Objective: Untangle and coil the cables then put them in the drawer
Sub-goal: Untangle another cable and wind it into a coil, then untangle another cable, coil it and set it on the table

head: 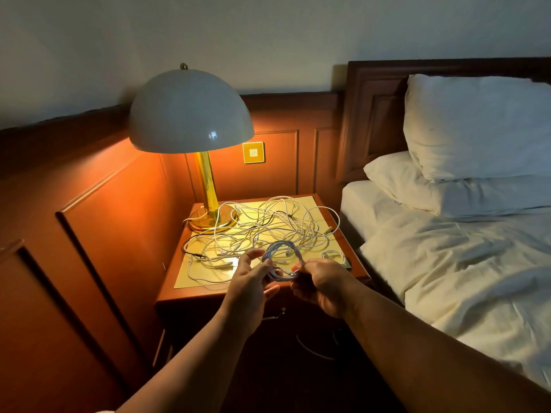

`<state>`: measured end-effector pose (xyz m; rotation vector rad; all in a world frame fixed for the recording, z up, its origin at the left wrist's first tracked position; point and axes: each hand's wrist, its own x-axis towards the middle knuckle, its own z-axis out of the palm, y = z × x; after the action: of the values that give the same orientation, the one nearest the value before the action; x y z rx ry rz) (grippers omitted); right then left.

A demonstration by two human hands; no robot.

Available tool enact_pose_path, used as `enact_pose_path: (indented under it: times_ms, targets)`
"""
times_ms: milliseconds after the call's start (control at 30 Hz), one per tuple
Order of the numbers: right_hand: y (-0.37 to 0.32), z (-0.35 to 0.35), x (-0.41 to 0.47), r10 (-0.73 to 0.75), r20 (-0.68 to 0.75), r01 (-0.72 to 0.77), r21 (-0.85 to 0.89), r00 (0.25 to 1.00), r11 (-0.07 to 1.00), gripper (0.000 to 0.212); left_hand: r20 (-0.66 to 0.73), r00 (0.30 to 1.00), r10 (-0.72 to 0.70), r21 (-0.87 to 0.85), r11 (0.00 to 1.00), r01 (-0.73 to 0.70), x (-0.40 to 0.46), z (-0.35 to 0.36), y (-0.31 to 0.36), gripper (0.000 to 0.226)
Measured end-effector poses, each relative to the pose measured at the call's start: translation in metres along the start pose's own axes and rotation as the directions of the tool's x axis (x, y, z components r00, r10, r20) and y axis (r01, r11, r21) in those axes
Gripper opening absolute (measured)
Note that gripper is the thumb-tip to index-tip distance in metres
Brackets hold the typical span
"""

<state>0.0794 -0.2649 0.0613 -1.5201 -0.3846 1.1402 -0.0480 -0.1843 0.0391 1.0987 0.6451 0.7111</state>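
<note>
A coiled white cable [281, 257] hangs in the air above the front of the nightstand [208, 296]. My left hand [250, 281] holds the coil's lower left side, fingers curled around its strands. My right hand [320, 286] pinches the coil's lower right end between thumb and fingers. Behind them a tangle of white cables [268, 225] sprawls over the nightstand top, with a black cable [190, 248] at its left edge. A small coiled white cable [334, 255] lies at the right front corner. The drawer front with its metal handle [275, 314] sits in shadow below my hands.
A domed lamp [190, 111] on a brass base [208, 219] stands at the nightstand's back left. A bed [465, 263] with white sheets and pillows lies close on the right. Wood panelling with a wall switch [253, 152] runs behind and to the left.
</note>
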Motion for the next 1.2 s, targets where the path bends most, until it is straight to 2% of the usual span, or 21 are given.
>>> enact_pose_path:
  times_ms: [167, 333, 400, 500, 567, 667, 733, 800, 867, 967, 1067, 1200]
  targets:
    - [-0.004, -0.006, 0.005, -0.014, 0.005, 0.014, 0.006, 1.0, 1.0, 0.019, 0.007, 0.996, 0.084, 0.356, 0.931, -0.081, 0.005, -0.004, 0.002, 0.033]
    - [0.003, -0.009, 0.016, -0.013, 0.062, 0.014, -0.008, 0.998, 1.0, 0.017, 0.007, 0.985, 0.173, 0.534, 0.832, -0.15, 0.014, -0.006, -0.009, 0.039]
    - [0.009, -0.012, 0.024, -0.052, 0.082, 0.056, -0.04, 0.995, 0.998, 0.02, -0.02, 0.984, 0.175, 0.495, 0.857, -0.143, 0.018, -0.003, -0.012, 0.031]
    - [0.013, -0.018, 0.038, -0.085, 0.055, 0.091, -0.103, 0.995, 0.991, 0.023, -0.088, 0.996, 0.027, 0.168, 0.986, -0.012, 0.028, 0.002, -0.015, 0.02]
    - [0.014, -0.021, 0.046, -0.095, 0.043, 0.1, -0.128, 0.995, 0.987, 0.02, -0.092, 0.989, -0.119, 0.003, 0.993, 0.12, 0.038, 0.002, -0.017, 0.023]
    - [0.014, -0.029, 0.063, -0.099, -0.021, 0.096, -0.112, 0.995, 0.989, 0.015, -0.028, 0.968, -0.249, -0.08, 0.966, 0.246, 0.055, 0.005, -0.024, 0.029]
    - [0.014, -0.036, 0.073, -0.087, -0.053, 0.082, -0.103, 0.995, 0.991, 0.017, -0.053, 0.966, -0.252, -0.067, 0.966, 0.248, 0.066, 0.01, -0.029, 0.03]
    - [0.015, -0.042, 0.081, -0.098, -0.066, 0.086, -0.171, 0.993, 0.982, 0.021, -0.118, 0.972, -0.203, 0.035, 0.977, 0.209, 0.077, 0.016, -0.036, 0.032]
    - [0.016, -0.046, 0.089, -0.14, -0.075, 0.108, -0.331, 0.987, 0.938, 0.02, -0.174, 0.976, -0.134, 0.139, 0.978, 0.159, 0.087, 0.023, -0.044, 0.036]
    - [0.013, -0.051, 0.101, -0.166, -0.05, 0.108, -0.573, 0.985, 0.812, 0.017, -0.244, 0.968, -0.058, 0.228, 0.967, 0.116, 0.103, 0.03, -0.058, 0.033]
    - [0.01, -0.056, 0.115, -0.119, -0.032, 0.067, -0.67, 0.992, 0.739, 0.024, -0.253, 0.967, -0.037, 0.26, 0.96, 0.104, 0.115, 0.033, -0.069, 0.031]
    - [0.008, -0.065, 0.131, -0.106, -0.065, 0.028, -0.716, 0.992, 0.697, 0.026, -0.193, 0.979, -0.068, 0.313, 0.941, 0.127, 0.132, 0.032, -0.079, 0.034]
